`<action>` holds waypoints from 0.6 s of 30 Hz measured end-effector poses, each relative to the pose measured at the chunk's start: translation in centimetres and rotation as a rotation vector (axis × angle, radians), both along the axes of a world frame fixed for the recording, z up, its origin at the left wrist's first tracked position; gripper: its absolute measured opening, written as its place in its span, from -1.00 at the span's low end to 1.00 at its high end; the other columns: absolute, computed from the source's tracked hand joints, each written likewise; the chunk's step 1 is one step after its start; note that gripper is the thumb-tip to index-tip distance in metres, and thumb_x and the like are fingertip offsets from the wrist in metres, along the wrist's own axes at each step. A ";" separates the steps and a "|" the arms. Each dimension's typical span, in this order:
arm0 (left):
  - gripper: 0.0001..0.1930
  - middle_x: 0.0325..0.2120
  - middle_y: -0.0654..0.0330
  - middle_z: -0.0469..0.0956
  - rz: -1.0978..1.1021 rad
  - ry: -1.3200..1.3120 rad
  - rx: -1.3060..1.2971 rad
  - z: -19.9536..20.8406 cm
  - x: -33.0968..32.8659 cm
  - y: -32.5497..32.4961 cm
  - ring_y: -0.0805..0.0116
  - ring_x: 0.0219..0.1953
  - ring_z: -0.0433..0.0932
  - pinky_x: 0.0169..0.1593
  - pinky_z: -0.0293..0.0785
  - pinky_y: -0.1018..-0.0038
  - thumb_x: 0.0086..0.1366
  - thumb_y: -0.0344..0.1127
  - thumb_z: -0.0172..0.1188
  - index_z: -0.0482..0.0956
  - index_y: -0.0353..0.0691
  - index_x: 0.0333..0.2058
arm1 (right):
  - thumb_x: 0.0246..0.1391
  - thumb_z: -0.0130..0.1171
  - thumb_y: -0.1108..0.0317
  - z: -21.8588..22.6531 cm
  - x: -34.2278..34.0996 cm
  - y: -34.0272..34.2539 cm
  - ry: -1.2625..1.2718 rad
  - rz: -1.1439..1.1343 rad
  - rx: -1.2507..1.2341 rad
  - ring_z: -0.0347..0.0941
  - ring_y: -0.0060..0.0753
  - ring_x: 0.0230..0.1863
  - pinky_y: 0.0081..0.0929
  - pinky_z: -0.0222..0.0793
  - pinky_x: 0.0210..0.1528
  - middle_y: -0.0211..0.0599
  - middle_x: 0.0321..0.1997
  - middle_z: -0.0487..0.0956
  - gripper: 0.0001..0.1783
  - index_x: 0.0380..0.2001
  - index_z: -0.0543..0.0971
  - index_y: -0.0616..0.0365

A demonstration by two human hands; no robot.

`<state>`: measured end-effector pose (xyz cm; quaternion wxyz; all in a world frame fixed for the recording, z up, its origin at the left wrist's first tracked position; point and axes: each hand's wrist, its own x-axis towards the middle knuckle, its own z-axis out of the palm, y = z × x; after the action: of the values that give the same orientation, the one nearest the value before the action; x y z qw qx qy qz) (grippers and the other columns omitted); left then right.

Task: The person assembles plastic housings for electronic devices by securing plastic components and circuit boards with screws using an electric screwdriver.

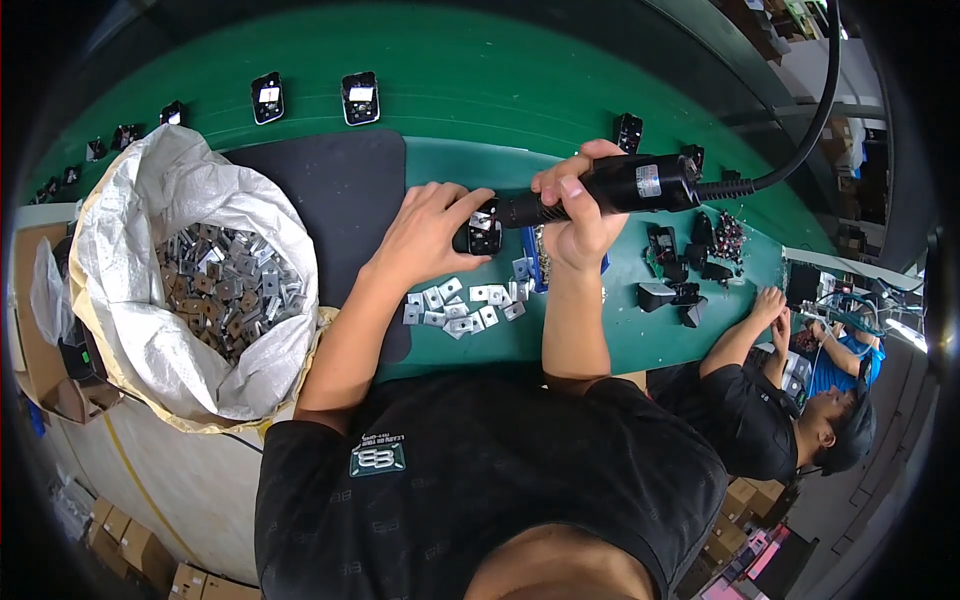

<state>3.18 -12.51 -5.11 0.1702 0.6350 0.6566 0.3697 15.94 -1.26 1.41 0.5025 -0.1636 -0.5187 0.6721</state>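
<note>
Clamps the left hand (428, 230) on a small open black case (485, 232), with the thumb along the near edge and a finger along the far one; holds that case over the green table (650, 340), in front of the chest; cannot tell whether touching the table top; wraps the right hand (582, 215) around the front of a black power tool (640, 182), with thumb and fingers closed on it; points the tool leftward, with its nose at the right edge of the case; cannot see just where the tip ends; trails a black cord (829, 90) from the tool's back end up to the top of the view; has flat metal plates (460, 325) scattered between the forearms, nearer than the case; has a blue tray (530, 255) partly hidden by the right hand and wrist; has black housings (655, 295) farther right, near a heap of small reddish parts (730, 240); has a dark mat (345, 200) to the left, and beside it a big white sack (180, 165), open and holding many metal pieces (235, 295); faces a green belt (480, 70) bearing more black cases (360, 98), spaced apart; has a co-worker (735, 410) off to the right.
</note>
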 end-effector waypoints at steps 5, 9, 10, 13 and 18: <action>-0.28 -0.25 0.16 0.49 0.004 -0.006 0.008 -0.1 0.1 0.1 0.14 -0.19 0.42 -0.03 0.28 0.30 -0.21 -0.12 0.44 0.47 -0.12 0.03 | -0.10 0.14 0.49 -0.2 0.0 0.1 -0.017 -0.003 0.008 0.33 -0.48 -0.53 -0.33 0.38 -0.33 -0.35 -0.55 0.40 -0.54 -0.07 0.30 0.24; -0.28 -0.27 0.16 0.49 0.014 -0.018 0.015 0.0 0.1 0.2 0.14 -0.20 0.42 -0.04 0.28 0.31 -0.21 -0.12 0.44 0.48 -0.11 0.02 | -0.10 0.15 0.49 -0.2 -0.1 0.1 -0.016 -0.013 0.005 0.33 -0.48 -0.54 -0.33 0.38 -0.33 -0.35 -0.55 0.40 -0.54 -0.08 0.30 0.24; -0.28 -0.27 0.16 0.49 0.017 -0.017 0.021 -0.1 0.2 0.2 0.14 -0.20 0.43 -0.04 0.28 0.31 -0.22 -0.12 0.44 0.48 -0.11 0.02 | -0.11 0.15 0.49 -0.3 -0.2 0.1 -0.020 -0.019 0.003 0.33 -0.48 -0.54 -0.34 0.37 -0.33 -0.35 -0.55 0.40 -0.54 -0.08 0.30 0.23; -0.29 -0.28 0.16 0.50 0.022 -0.027 0.014 -0.1 0.1 0.1 0.14 -0.21 0.43 -0.04 0.27 0.31 -0.22 -0.10 0.44 0.49 -0.11 0.01 | -0.12 0.15 0.50 -0.6 -0.1 0.0 -0.001 0.006 0.001 0.33 -0.48 -0.54 -0.35 0.37 -0.33 -0.37 -0.56 0.39 -0.59 -0.15 0.32 0.17; -0.29 -0.28 0.15 0.50 0.016 -0.035 0.005 -0.2 -0.2 0.2 0.15 -0.20 0.44 -0.02 0.26 0.31 -0.22 -0.08 0.44 0.50 -0.11 0.01 | -0.14 0.25 0.61 -1.0 -0.4 0.0 0.116 0.092 -0.051 0.39 -0.46 -0.56 -0.34 0.44 -0.36 -0.30 -0.55 0.44 -0.65 -0.27 0.36 0.21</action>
<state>3.01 -12.29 -5.35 0.1771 0.6233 0.6578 0.3839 15.56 -1.26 0.45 0.4961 -0.1132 -0.4785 0.7156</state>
